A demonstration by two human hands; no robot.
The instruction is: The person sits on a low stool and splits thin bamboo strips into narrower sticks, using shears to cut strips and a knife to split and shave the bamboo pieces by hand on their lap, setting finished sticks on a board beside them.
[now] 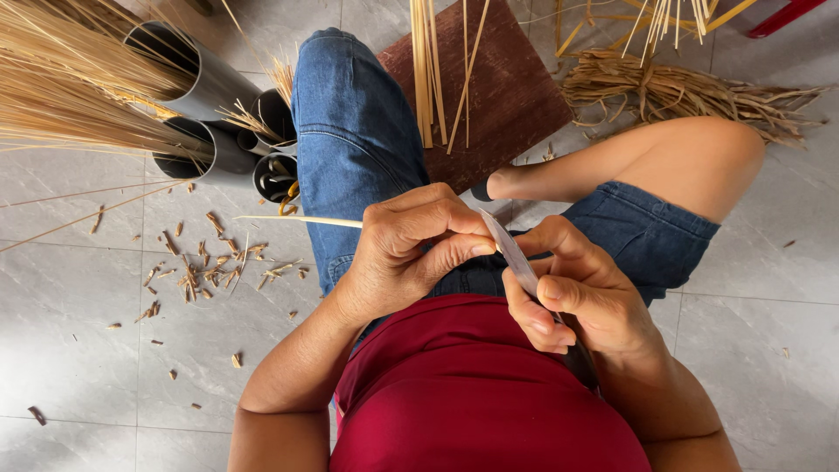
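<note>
The left hand (pixel 411 245) pinches a thin stick (pixel 297 220). The right hand (pixel 577 288) holds a knife (pixel 516 258) against it. Small chips (pixel 201 271) lie on the grey floor (pixel 70 332) at the left.

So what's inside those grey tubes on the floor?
The two big grey tubes hold long straw sticks poking out. A smaller tube holds curled yellowish strips. Their bottoms are too dark to see.

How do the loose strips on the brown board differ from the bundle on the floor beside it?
The strips on the brown board are straight, pale yellow and lie loose side by side; the bundle on the floor is duller brown, curled and bunched together at its middle. The strips rest on the brown board, the bundle on bare tile. Both look like dried plant fibre.
</note>
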